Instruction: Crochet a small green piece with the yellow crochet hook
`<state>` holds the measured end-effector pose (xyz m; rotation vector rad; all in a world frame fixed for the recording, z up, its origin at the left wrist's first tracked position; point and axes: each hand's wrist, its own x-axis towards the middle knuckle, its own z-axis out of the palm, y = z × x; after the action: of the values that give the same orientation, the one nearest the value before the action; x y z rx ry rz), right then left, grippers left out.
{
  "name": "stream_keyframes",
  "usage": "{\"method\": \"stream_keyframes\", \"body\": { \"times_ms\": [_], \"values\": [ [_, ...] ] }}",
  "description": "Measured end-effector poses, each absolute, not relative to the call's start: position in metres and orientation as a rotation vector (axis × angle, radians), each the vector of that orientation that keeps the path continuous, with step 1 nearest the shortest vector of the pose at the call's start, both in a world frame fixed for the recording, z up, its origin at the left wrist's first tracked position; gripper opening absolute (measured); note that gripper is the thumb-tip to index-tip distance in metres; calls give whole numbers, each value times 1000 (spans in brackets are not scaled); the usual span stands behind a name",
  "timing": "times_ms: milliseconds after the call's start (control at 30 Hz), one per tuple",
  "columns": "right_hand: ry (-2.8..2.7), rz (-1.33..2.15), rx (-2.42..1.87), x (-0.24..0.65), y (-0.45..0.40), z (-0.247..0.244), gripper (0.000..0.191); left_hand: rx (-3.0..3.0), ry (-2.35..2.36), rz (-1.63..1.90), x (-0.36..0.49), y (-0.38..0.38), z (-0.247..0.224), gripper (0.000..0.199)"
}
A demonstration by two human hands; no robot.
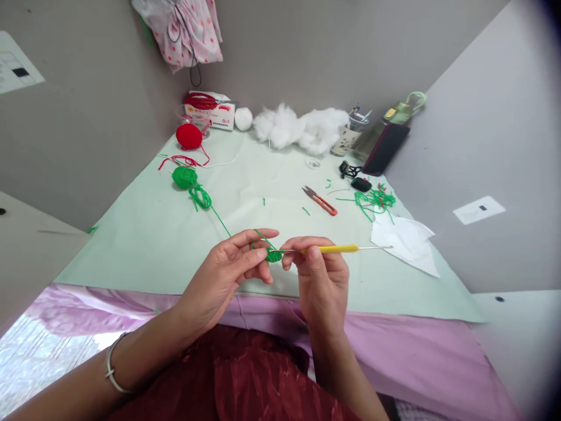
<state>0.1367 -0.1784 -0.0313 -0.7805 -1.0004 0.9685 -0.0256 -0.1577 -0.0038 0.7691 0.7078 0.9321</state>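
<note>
Between thumb and fingers, my left hand (232, 263) pinches a small green crochet piece (274, 255). Green yarn runs over the left fingers and back to a green yarn ball (184, 177) with a loose loop beside it. My right hand (322, 280) is closed around a crochet hook (337, 249) with a yellow handle and metal ends. The hook's left tip meets the green piece; its other end points right. Both hands are above the near edge of the table (158, 257).
Orange-handled thread snips (321, 200) lie beyond the hands. Green yarn scraps (377, 200) and white tissue (407, 240) are on the right. Along the back are a red yarn ball (189, 136), white stuffing (302, 128), a pen cup (348, 135) and a phone (386, 149).
</note>
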Motion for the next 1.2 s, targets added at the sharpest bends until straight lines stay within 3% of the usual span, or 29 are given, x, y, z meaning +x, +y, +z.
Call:
{"method": "stream_keyframes", "body": {
  "times_ms": [167, 400, 1200],
  "values": [
    [-1078, 916, -813, 135, -180, -33, 18, 806, 739, 926, -24, -158, -4, 37],
    [-1152, 610, -950, 136, -183, -28, 17, 768, 711, 866, -25, -157, -9, 12],
    [-1255, 524, -929, 136, -188, -24, 20, 756, 697, 855, -26, -157, -7, 8]
  ]
}}
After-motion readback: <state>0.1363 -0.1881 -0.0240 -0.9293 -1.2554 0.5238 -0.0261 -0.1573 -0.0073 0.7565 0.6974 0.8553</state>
